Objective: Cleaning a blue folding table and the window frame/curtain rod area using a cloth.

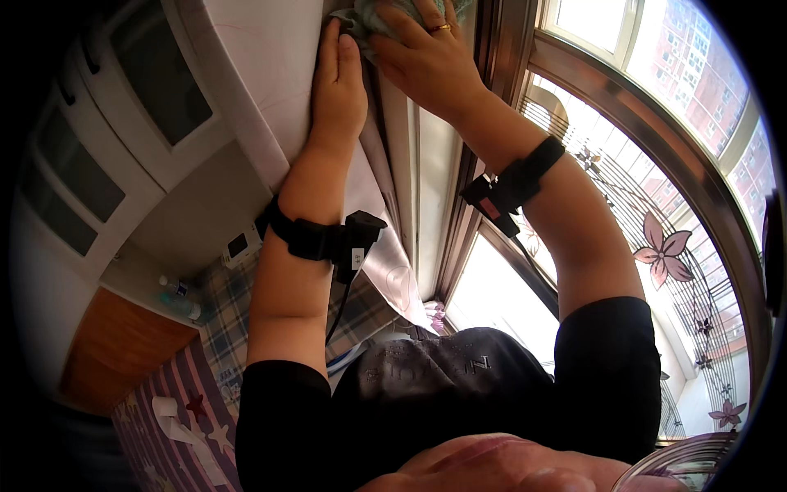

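Observation:
Up at the top edge, a pale green cloth [361, 23] is bunched against the corner beside the window frame. My right hand [430, 66], with a gold ring on one finger, presses over this cloth with its fingers bent around it. My left hand [338, 90] is stretched upward beside the pale pink curtain [283, 74], its fingers straight and lying along it. Its fingertips come close to the cloth's left edge; whether they touch it I cannot tell. Both arms are raised, each with a black strap and a small black device on the forearm.
On the right, a brown window frame [656, 111] surrounds glass with flower decals [662, 252]. White cabinets [115, 107] with dark glass doors stand on the left. Below them are a plastic bottle [180, 297], a plaid cloth [225, 307] and a striped cloth with starfish [156, 381].

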`<control>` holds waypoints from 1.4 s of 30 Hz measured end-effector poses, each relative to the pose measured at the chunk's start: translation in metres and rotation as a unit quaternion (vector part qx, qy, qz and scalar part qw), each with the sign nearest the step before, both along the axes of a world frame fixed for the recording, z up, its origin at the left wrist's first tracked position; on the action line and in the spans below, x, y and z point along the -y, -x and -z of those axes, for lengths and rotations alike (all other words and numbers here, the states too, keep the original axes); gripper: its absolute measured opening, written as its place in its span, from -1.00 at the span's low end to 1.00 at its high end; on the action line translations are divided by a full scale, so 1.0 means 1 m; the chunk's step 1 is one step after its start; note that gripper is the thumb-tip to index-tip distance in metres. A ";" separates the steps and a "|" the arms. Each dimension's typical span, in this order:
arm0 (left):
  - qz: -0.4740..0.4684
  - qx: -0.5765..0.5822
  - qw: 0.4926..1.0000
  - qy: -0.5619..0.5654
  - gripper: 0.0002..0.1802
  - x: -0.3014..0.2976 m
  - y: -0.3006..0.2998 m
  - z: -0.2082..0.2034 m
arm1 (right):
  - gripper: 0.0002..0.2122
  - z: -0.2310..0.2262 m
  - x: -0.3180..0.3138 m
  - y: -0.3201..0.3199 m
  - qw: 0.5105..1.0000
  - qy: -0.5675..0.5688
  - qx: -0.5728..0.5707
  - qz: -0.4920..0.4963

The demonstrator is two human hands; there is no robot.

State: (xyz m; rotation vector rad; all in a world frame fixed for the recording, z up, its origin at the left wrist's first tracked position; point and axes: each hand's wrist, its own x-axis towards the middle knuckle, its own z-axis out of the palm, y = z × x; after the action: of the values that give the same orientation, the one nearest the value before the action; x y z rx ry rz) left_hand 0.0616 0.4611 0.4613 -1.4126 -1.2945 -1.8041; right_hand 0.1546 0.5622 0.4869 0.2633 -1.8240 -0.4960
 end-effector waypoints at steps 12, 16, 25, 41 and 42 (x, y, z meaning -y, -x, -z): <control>-0.027 -0.111 0.993 -0.006 -0.40 -0.023 -0.028 -0.037 | -0.59 -0.037 -0.005 0.021 0.977 0.109 -0.170 -0.066; -0.065 -0.172 0.982 -0.042 -0.43 -0.028 0.006 -0.028 | -0.57 -0.026 -0.005 0.028 0.974 0.109 -0.169 -0.102; -0.023 -0.156 0.987 0.022 -0.49 -0.022 -0.014 0.018 | -0.51 0.031 0.001 0.000 0.980 0.152 -0.114 -0.055; 0.022 -0.059 0.997 0.039 -0.27 -0.042 -0.026 0.014 | -0.43 0.048 -0.026 0.003 0.976 0.196 -0.076 -0.055; 0.019 -0.058 0.997 0.040 -0.27 -0.041 -0.025 0.018 | -0.42 0.051 -0.025 0.003 0.976 0.202 -0.063 -0.060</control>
State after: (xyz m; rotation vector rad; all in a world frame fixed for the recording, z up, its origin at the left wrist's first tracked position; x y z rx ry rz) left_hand 0.0861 0.5025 0.4433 -1.5702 -1.3010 -1.6836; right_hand 0.1514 0.5873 0.4358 0.0599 -1.7285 -0.0508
